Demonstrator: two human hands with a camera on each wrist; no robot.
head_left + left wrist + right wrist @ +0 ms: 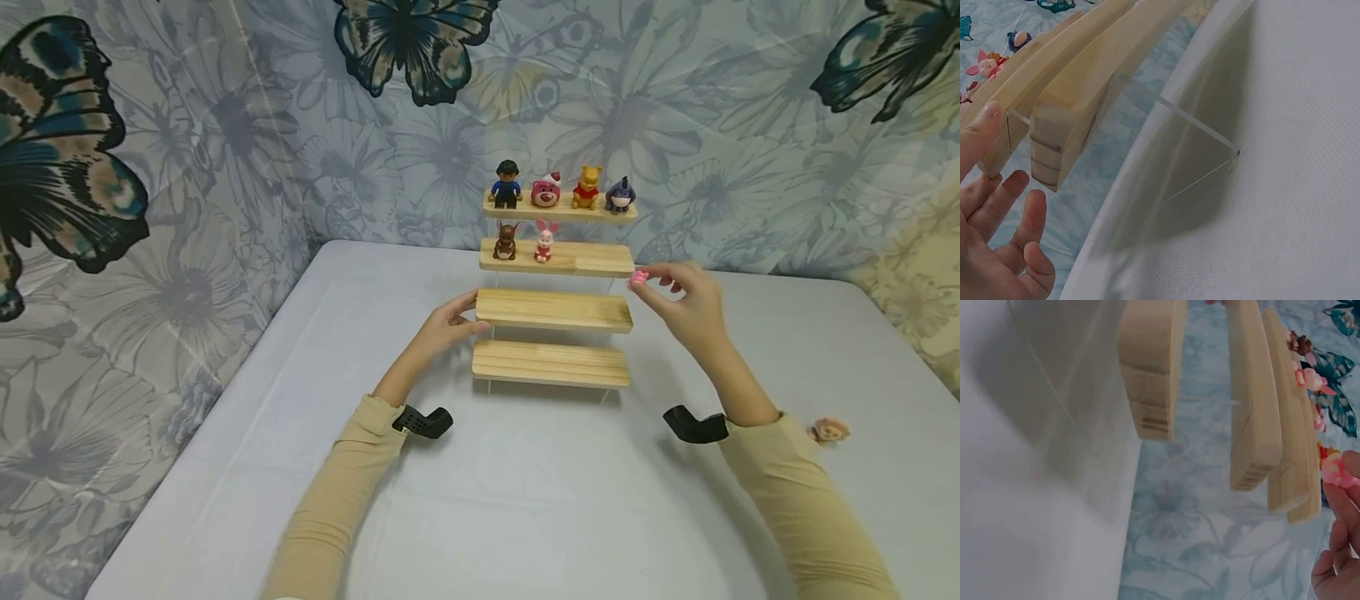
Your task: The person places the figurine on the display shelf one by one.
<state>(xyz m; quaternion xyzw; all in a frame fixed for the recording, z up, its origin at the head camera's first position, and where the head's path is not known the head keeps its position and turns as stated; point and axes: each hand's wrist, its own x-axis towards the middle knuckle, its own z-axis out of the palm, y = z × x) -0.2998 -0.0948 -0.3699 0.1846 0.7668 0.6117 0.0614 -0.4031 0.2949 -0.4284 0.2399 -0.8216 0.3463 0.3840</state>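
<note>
A wooden stepped display rack with clear supports stands on the table. My left hand grips the left end of its second-lowest shelf, thumb in front and fingertips at the lower edge in the left wrist view. My right hand pinches a small pink figurine between thumb and index finger, just off the right end of the second shelf from the top. That shelf carries a brown figurine and a pink long-eared figurine on its left half. In the right wrist view the pink figurine shows pale spots.
On the top shelf stand a blue-shirted toy figure, a pink bear, a yellow bear and a blue donkey. Another figurine lies beside my right sleeve. Behind the table hangs butterfly-patterned cloth.
</note>
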